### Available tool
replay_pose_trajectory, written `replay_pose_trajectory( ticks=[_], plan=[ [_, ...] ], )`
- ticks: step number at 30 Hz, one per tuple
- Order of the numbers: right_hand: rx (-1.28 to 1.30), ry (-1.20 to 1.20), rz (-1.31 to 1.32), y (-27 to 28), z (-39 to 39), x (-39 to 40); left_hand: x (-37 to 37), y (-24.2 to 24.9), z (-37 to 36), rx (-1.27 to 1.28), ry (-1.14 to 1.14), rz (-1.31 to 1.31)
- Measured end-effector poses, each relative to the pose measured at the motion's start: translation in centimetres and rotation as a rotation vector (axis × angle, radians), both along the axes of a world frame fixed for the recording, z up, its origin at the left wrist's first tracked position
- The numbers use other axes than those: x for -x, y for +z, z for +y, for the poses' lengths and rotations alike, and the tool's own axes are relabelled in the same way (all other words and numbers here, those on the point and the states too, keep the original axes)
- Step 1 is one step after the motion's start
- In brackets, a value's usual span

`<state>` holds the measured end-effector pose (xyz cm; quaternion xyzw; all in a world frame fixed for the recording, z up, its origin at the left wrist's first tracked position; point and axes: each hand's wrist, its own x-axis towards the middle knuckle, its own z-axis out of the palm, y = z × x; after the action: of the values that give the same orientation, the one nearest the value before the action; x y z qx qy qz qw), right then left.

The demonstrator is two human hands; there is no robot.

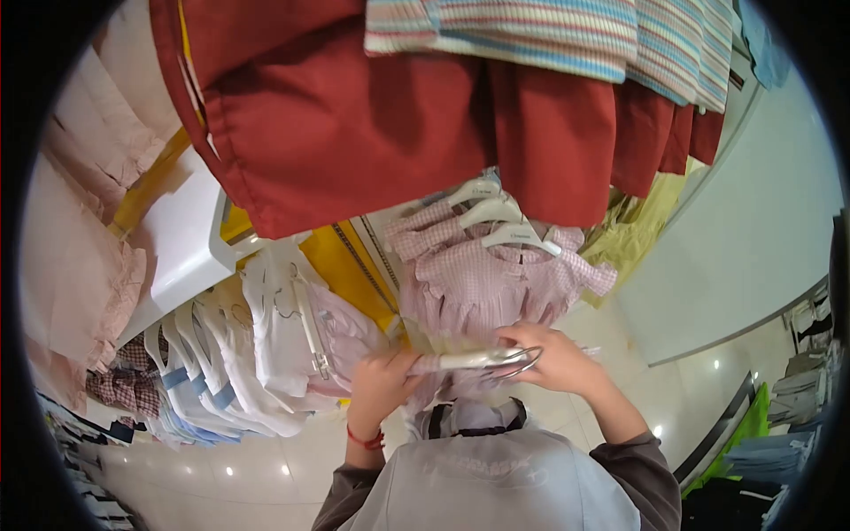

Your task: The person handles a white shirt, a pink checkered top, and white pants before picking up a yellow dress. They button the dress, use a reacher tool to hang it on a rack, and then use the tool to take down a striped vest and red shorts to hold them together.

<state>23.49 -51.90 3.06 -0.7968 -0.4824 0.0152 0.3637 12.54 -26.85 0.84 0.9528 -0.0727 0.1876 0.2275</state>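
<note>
My left hand (382, 382), with a red bracelet on its wrist, is closed on the left end of a white hanger (474, 360) held level in front of my chest. My right hand (551, 356) is closed round the hanger's other side, by its metal hook. Pale pink fabric hangs from the hanger, partly hidden and blurred. Just beyond my hands, a pink checked blouse (491, 274) with ruffled sleeves hangs on a white hanger, with more hangers behind it.
Red garments (381, 133) and striped tops (549, 35) hang close overhead. White clothes (257, 354) hang at the left beneath a white shelf (190, 239). Pink clothes (80, 257) are at the far left. A pale panel (717, 239) stands at the right, with folded clothes (770, 456) lower down.
</note>
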Motion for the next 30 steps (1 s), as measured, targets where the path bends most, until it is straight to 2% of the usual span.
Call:
replay_pose_trajectory(
  ticks=[2, 3, 6, 7, 10, 14, 17, 19, 22, 26, 30],
  plan=[
    [0.099, -0.088, 0.059, -1.9, 0.4, 0.7, -1.2, -0.3, -0.4, 0.030, -0.031, 0.003],
    [-0.003, -0.129, -0.079, -1.6, 0.6, 0.4, -1.8, -0.5, -0.6, 0.070, -0.029, 0.008],
    [0.001, -0.216, -0.215, -0.3, 0.2, -0.7, -2.6, -1.6, -0.7, 0.317, 0.052, -0.023],
    [0.096, -0.243, -0.302, 0.8, -0.1, -1.2, -2.8, -2.1, -0.6, 0.417, 0.090, -0.043],
    [0.101, -0.304, -0.362, 2.3, -1.1, -2.8, -3.8, -5.7, 1.3, 0.709, 0.069, -0.326],
    [-0.018, -0.370, -0.332, 5.4, -1.8, -4.5, -5.0, -13.1, 2.1, 1.219, -0.360, -0.096],
    [-0.083, -0.397, -0.274, 7.5, -1.7, -5.6, -6.0, -16.1, 0.0, 0.852, -0.282, 0.300],
    [-0.103, -0.424, -0.195, 8.4, -1.6, -5.7, -7.7, -20.5, -1.0, 0.693, -0.233, 0.469],
    [-0.200, -0.442, -0.192, 9.2, -1.6, -4.9, -9.8, -22.3, -3.1, 0.931, -0.319, 0.449],
    [-0.103, -0.533, -0.358, 9.4, -2.9, -4.0, -8.7, -23.1, -3.2, 0.984, -0.208, 0.474],
    [0.032, -0.608, -0.443, 7.9, -5.0, -3.7, -6.5, -27.3, -2.0, 0.996, -0.076, 0.502]
  ],
)
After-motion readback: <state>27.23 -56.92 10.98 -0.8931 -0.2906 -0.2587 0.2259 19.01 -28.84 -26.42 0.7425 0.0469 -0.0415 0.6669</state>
